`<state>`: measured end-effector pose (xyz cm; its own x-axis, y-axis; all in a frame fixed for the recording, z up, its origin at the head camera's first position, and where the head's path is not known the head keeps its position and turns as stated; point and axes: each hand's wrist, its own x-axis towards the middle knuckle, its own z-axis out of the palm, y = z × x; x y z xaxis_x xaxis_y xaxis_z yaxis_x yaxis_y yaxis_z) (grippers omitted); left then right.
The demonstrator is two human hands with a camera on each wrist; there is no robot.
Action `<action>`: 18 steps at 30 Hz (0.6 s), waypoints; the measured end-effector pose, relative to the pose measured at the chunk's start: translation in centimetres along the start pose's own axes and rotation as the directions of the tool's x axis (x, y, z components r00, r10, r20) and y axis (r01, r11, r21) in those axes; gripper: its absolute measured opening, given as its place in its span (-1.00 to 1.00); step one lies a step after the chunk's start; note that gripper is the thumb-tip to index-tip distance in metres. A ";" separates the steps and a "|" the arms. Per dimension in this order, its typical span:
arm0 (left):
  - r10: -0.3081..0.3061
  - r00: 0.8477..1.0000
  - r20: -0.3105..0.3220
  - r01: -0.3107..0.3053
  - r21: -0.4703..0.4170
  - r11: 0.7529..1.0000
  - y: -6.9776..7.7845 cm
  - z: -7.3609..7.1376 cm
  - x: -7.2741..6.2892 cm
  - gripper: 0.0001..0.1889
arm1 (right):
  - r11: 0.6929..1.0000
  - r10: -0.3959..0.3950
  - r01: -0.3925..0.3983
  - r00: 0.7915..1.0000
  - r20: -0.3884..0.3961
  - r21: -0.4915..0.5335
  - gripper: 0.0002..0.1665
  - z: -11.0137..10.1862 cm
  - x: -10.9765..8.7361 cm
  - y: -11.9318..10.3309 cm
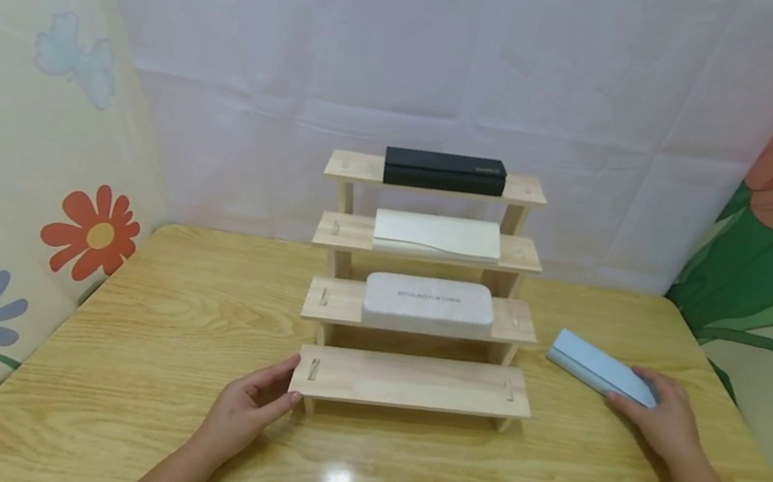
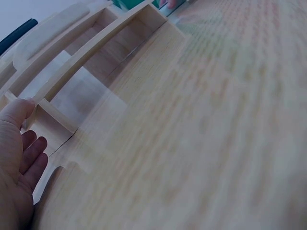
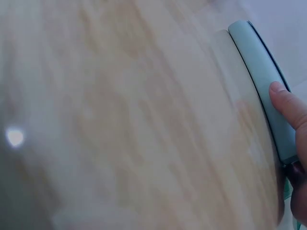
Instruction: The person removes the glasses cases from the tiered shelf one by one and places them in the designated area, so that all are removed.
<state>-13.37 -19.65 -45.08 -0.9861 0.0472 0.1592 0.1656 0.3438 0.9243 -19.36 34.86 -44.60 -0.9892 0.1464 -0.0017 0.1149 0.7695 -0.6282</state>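
Note:
A light blue glasses case (image 1: pixel 597 369) lies at a slant on the table, right of the stepped wooden display stand (image 1: pixel 409 384). My right hand (image 1: pixel 662 419) grips its near end, thumb on one long side and fingers across the other. In the right wrist view the thumb presses along the case (image 3: pixel 261 81). My left hand (image 1: pixel 245 413) holds the left end of the stand's lowest shelf between thumb and forefinger. From the left wrist, that hand's (image 2: pixel 17 158) other fingers hang loosely curled beside the stand's leg.
On the stand's upper shelves sit a black case (image 1: pixel 444 173) on top, a cream case (image 1: pixel 437 235) below it, and a whitish case with lettering (image 1: pixel 429 302) lower down. The wood-grain table (image 1: pixel 197 287) meets a white cloth backdrop (image 1: pixel 299 25) behind and floral panels at both sides.

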 end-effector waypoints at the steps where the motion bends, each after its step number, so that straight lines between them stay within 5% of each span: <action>1: 0.000 1.000 -0.002 0.000 0.002 1.000 0.0 0.0 0.0 -0.48 | 1.000 -0.001 0.001 1.000 -0.004 0.000 0.02 0.0 0.1 0.0; 18: 0.017 1.000 -0.006 -0.017 -0.003 1.000 0.0 0.0 -0.2 -0.48 | 0.999 -0.022 0.022 1.000 0.007 0.030 0.07 -0.2 0.4 -0.4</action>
<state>-13.19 -19.68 -45.12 -0.9831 0.0476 0.1768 0.1823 0.3398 0.9227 -19.83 34.76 -44.22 -0.9921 0.1253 0.0067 0.0908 0.7534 -0.6513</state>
